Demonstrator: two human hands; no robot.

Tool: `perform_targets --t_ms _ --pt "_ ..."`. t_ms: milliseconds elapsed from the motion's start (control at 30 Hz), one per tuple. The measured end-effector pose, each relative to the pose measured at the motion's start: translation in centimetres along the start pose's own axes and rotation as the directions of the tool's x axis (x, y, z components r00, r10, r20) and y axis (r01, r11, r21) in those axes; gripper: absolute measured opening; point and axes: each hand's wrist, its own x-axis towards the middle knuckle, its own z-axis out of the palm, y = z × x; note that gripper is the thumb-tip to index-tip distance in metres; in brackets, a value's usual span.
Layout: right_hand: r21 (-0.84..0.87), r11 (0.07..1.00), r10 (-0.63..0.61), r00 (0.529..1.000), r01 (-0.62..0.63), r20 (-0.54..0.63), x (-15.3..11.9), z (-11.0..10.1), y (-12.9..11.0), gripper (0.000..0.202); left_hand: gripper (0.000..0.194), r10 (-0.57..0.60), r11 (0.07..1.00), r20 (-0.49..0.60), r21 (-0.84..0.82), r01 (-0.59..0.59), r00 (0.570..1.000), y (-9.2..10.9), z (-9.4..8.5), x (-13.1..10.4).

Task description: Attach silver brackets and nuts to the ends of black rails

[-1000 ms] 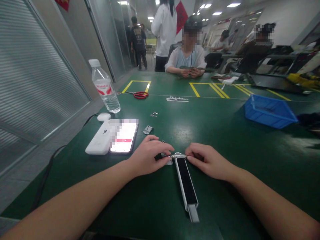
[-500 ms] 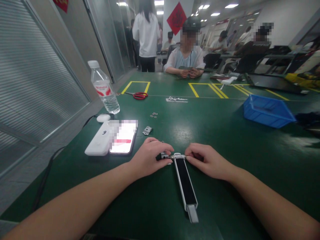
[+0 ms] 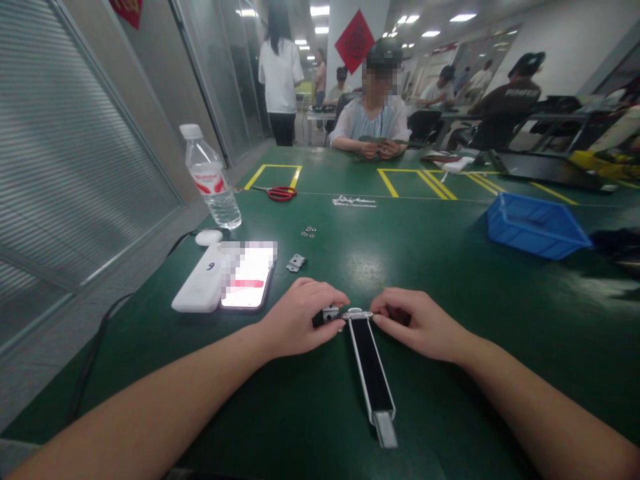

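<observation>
A long bar-like part, black on top with white edges, lies on the table and has a grey tab at its near end. Across its far end runs a short silver metal rod. My left hand is closed, thumb and fingers gripping a small metal bracket with a dark end, at the rod's left. At the rod's right tip, my right hand pinches with thumb and curled fingers; what lies inside the pinch is mostly hidden. Another metal bracket lies beyond my left hand.
Left are a phone, a white box-like device, a white earbud case and a water bottle. Several small metal rings, red-handled scissors and a blue bin lie further off. A person sits opposite.
Both hands stay almost in place at the rod, with the left bracket slightly more visible. In the background, the standing person in white has shifted left.
</observation>
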Motion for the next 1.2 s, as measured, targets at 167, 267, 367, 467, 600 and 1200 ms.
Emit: perform_targets --t_ms 167,267,367,467,600,1200 --pt "-0.013 1.000 0.023 1.000 -0.024 -0.020 0.0 -0.2 -0.2 0.017 0.021 -0.090 0.983 -0.197 0.143 0.119 0.976 -0.3 -0.6 0.2" --pt "-0.021 1.000 0.021 0.999 -0.022 -0.031 0.0 -0.2 -0.3 0.017 0.027 -0.219 0.914 -0.258 0.285 0.290 0.941 -1.0 -0.5 0.1" --pt "-0.029 1.000 0.011 1.000 -0.011 -0.029 0.0 -0.2 -0.3 0.017 0.037 -0.308 0.847 -0.238 0.373 0.379 0.921 -2.0 0.1 -0.2" --pt "-0.028 1.000 -0.002 0.999 0.001 -0.034 0.0 -0.1 -0.2 0.017 0.040 -0.372 0.819 -0.168 0.403 0.408 0.913 -2.6 0.5 -0.3" --pt "-0.036 0.999 -0.022 0.999 0.021 -0.047 0.0 0.0 -0.1 0.019 0.038 -0.371 0.824 -0.105 0.420 0.379 0.923 -2.4 0.4 -0.1" --pt "0.107 0.994 0.002 0.965 0.027 -0.262 -0.2 0.3 -0.8 0.018 0.027 0.279 0.937 -0.073 0.240 -0.254 0.958 0.2 0.3 -0.4"
